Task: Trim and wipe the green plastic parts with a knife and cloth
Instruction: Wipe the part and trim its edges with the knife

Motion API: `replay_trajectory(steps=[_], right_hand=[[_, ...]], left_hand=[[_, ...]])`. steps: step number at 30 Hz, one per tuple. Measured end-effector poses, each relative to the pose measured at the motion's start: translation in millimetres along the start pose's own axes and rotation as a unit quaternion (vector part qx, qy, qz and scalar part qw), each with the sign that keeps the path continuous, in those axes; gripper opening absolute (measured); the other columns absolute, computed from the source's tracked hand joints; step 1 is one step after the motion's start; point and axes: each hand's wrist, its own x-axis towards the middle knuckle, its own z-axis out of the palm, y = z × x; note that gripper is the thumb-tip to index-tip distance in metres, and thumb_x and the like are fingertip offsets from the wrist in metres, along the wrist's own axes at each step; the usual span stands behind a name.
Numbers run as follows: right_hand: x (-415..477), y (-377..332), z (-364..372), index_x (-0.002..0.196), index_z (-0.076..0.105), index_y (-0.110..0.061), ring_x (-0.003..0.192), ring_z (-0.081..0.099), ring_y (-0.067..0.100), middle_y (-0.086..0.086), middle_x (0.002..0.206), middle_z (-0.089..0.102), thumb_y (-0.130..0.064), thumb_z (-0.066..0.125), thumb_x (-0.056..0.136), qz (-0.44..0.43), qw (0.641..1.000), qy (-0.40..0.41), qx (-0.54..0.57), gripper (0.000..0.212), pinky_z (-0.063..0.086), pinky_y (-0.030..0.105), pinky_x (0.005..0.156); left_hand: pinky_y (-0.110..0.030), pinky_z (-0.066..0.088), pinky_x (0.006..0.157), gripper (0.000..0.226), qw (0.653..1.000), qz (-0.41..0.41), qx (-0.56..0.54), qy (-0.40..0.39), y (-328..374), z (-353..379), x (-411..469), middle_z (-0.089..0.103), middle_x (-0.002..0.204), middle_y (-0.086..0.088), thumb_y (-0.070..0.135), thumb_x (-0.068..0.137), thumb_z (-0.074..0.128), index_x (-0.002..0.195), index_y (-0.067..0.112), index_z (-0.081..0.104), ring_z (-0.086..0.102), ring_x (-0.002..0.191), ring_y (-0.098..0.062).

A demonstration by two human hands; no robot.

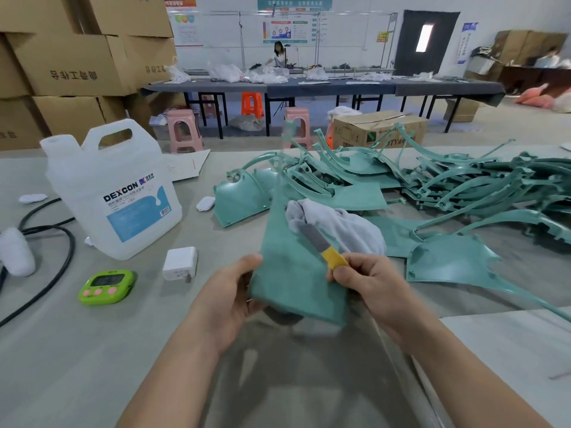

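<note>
Head cam: left hand (228,291) grips the near edge of a green plastic part (290,267), and right hand (370,285) pinches a yellow-handled knife (321,242) lying across it. A grey cloth (340,223) is bunched just past the right fingers. Beyond and right of that hand there's a messy pile of green parts (448,186) on the tabletop (77,350). Left of the left hand: charger (180,263), green timer (106,287), DEXCON jug (117,193), can't tell how full.

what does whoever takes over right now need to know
Left hand grips the held green part by its left edge.
Right hand pinches the knife, blade over the part; the grey cloth is bunched just beyond it.
Pile of green parts lies on the table, further back and right.
Done: cannot tell which are finished. Left: trim and wipe this one, then the pile.
</note>
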Motion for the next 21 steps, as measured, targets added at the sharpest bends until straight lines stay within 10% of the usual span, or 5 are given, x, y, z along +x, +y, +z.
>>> replay_trajectory(steps=[3, 8, 21], right_hand=[[0.7, 0.4, -1.3, 0.072, 0.076, -0.021, 0.071, 0.054, 0.007, -0.002, 0.073, 0.065, -0.005, 0.065, 0.097, -0.026, 0.999, -0.007, -0.046, 0.031, 0.040, 0.019, 0.063], [7.2, 4.6, 2.2, 0.072, 0.076, -0.010, 0.069, 0.065, 0.016, 0.007, 0.077, 0.071, -0.003, 0.060, 0.099, 0.003, 0.986, 0.100, 0.131, 0.032, 0.059, 0.025, 0.062], [6.9, 24.3, -2.6, 0.092, 0.082, -0.024, 0.065, 0.056, 0.014, 0.019, 0.078, 0.069, -0.006, 0.067, 0.097, -0.094, 0.994, -0.041, -0.049, 0.024, 0.049, 0.024, 0.063]], left_hand=[[-0.043, 0.057, 0.092, 0.026, 0.993, -0.021, 0.113, -0.033, -0.8, 0.3, -4.7, 0.077, 0.109, -0.011, 0.018, 0.092, 0.065, 0.112, 0.005, 0.075, 0.074, 0.102, -0.029], [-0.033, 0.058, 0.071, 0.015, 0.993, 0.052, 0.002, 0.105, -2.5, 9.3, 2.7, 0.079, 0.095, -0.008, 0.008, 0.098, 0.058, 0.101, 0.004, 0.072, 0.077, 0.082, -0.020], [-0.017, 0.052, 0.044, 0.010, 0.970, 0.012, -0.198, 0.137, 10.4, -4.9, 6.3, 0.077, 0.074, 0.000, 0.011, 0.099, 0.057, 0.095, 0.012, 0.067, 0.071, 0.055, -0.010]])
